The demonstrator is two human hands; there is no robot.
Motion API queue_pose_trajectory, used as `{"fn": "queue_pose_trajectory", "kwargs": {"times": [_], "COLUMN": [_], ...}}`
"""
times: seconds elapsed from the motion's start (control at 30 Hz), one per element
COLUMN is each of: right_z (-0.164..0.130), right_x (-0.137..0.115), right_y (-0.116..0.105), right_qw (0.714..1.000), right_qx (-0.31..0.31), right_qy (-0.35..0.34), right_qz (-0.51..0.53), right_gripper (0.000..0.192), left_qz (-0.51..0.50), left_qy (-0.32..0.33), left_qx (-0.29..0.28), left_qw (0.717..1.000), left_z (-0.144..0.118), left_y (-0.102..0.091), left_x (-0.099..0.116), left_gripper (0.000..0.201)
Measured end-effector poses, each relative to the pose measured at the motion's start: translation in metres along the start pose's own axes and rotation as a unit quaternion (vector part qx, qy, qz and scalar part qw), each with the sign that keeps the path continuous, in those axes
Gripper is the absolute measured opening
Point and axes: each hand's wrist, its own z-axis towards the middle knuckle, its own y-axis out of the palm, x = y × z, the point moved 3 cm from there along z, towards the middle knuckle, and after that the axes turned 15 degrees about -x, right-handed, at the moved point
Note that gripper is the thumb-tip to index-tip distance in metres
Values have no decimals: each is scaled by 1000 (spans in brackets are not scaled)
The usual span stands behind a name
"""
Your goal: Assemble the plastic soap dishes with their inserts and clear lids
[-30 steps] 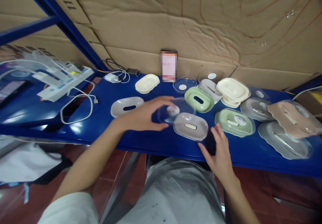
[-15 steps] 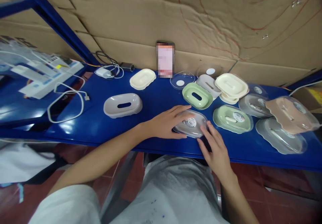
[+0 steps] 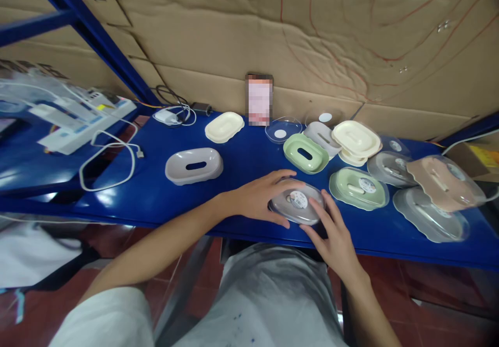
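A grey soap box (image 3: 286, 209) with a clear lid and a round white label is near the table's front edge, between both hands. My left hand (image 3: 259, 199) grips its left end, fingers over the far rim and thumb at the near side. From the right, my right hand (image 3: 331, 222) holds the other end, with fingertips on the lid and thumb on the near edge. Just beyond stands a green slotted tray (image 3: 322, 162). To the right sits a green lidded soap box (image 3: 376, 199).
A grey slotted tray (image 3: 212, 170) and a cream piece (image 3: 226, 127) lie to the left. Several lidded boxes, including a pink one (image 3: 432, 173), crowd the right. A phone (image 3: 259, 100) leans on the cardboard (image 3: 202, 40). A white cable (image 3: 134, 165) and power strip (image 3: 66, 142) are far left.
The camera view has shifted slightly. Both hands stay around the grey soap box, which appears a little nearer the table's front edge, and the right hand's fingers have closed more around its end.
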Motion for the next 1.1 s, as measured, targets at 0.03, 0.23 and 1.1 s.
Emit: {"fn": "queue_pose_trajectory", "kwargs": {"times": [0.03,0.23,1.1], "right_z": [-2,-17,95], "right_x": [0,17,137], "right_y": [-2,-39,-123], "right_qw": [1000,984,968], "right_qx": [20,166,137], "right_qy": [-6,-4,97], "right_qz": [-1,-70,-187], "right_gripper": [71,76,76], "left_qz": [6,201,233], "left_qy": [-8,-363,-566], "left_qx": [17,192,62], "left_qw": [1000,889,789], "left_z": [-4,-48,-68], "left_y": [-8,-70,-76], "left_x": [-2,-37,-43], "left_gripper": [90,60,25]}}
